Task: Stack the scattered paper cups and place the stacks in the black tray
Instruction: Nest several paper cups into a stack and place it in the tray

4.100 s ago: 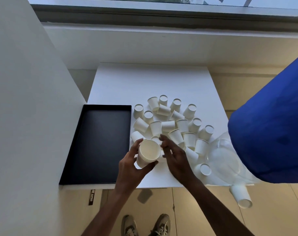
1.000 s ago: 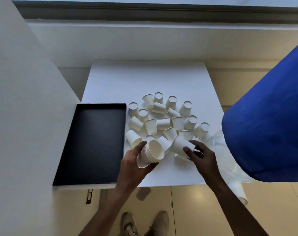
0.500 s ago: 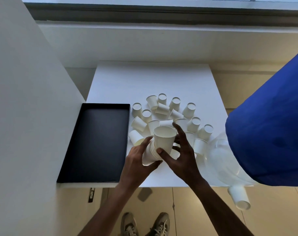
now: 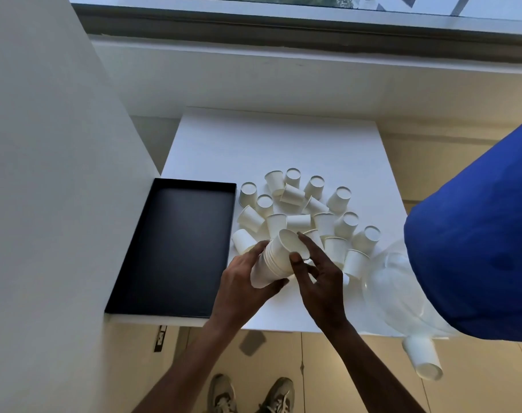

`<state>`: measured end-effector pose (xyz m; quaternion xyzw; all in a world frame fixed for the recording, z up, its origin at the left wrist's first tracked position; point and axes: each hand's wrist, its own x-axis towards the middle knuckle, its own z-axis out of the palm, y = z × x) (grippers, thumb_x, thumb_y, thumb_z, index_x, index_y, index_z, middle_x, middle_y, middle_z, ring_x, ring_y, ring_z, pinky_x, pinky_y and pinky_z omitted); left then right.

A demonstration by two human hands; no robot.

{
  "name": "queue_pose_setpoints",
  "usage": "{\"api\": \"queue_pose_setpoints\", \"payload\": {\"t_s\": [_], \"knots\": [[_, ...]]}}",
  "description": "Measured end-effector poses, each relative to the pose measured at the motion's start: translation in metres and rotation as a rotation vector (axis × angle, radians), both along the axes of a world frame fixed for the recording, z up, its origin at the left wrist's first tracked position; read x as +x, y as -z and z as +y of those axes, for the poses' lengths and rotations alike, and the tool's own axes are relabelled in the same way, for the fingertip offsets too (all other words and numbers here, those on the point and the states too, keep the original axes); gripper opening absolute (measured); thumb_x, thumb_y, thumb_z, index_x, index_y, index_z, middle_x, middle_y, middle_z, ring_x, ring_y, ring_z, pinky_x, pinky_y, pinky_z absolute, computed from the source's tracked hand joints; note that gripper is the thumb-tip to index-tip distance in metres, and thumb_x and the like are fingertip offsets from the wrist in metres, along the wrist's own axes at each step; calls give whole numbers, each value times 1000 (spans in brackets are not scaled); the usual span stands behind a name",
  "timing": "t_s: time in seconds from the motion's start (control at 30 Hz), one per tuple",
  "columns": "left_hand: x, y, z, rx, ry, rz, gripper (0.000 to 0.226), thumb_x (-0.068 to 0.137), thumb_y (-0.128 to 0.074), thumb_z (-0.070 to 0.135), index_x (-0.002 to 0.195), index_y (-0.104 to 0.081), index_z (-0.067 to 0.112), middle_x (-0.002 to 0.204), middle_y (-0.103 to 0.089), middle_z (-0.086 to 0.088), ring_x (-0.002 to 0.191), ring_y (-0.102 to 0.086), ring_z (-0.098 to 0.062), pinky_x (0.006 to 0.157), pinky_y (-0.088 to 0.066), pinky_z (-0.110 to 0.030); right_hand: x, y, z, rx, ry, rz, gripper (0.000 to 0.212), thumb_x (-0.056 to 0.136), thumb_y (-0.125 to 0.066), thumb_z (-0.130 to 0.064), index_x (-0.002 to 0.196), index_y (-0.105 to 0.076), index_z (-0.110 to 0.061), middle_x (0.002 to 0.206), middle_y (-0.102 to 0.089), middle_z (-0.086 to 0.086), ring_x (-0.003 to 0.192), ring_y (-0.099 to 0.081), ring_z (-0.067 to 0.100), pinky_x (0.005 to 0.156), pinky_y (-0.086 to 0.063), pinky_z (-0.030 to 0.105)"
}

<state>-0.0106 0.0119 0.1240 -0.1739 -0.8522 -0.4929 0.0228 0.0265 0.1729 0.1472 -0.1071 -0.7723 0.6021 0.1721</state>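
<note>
My left hand (image 4: 241, 283) grips a tilted stack of white paper cups (image 4: 272, 262) just above the table's near edge. My right hand (image 4: 319, 272) holds the top cup (image 4: 292, 244) of that stack between thumb and forefinger, seated in the stack. Several loose white cups (image 4: 298, 204) lie scattered on the white table (image 4: 277, 144) beyond my hands, some upright, some upside down, some on their sides. The black tray (image 4: 176, 245) lies at the table's left side with nothing in it.
A white wall (image 4: 45, 174) stands directly left of the tray. A clear plastic bag (image 4: 399, 293) hangs off the table's right edge under a big blue object (image 4: 477, 248). One cup (image 4: 423, 357) sits past the table's near right corner.
My right hand picked a cup from the pile, carried it over and pushed it into the stack in my left hand. The stack has grown by several cups since the oldest frame.
</note>
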Motion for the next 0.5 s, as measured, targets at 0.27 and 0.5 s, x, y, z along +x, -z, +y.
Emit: {"api": "queue_pose_setpoints", "payload": {"t_s": [0.27, 0.5], "knots": [[-2, -3, -5, 28, -33, -19, 81, 78, -75, 65, 147, -42, 41, 119, -71, -5, 100, -65, -16, 85, -60, -30, -1, 7, -16, -134, -64, -97, 57, 91, -67, -39, 143, -56, -21, 135, -65, -9, 121, -60, 1, 82, -55, 16], [-4, -1, -20, 6, -75, 27, 84, 82, -69, 69, 152, -37, 37, 120, -69, -4, 97, -66, -17, 79, -63, -33, -18, 3, -20, -320, -163, -193, 49, 94, -60, -43, 139, -61, -23, 130, -70, -8, 120, -64, 16, 92, -58, 34]]}}
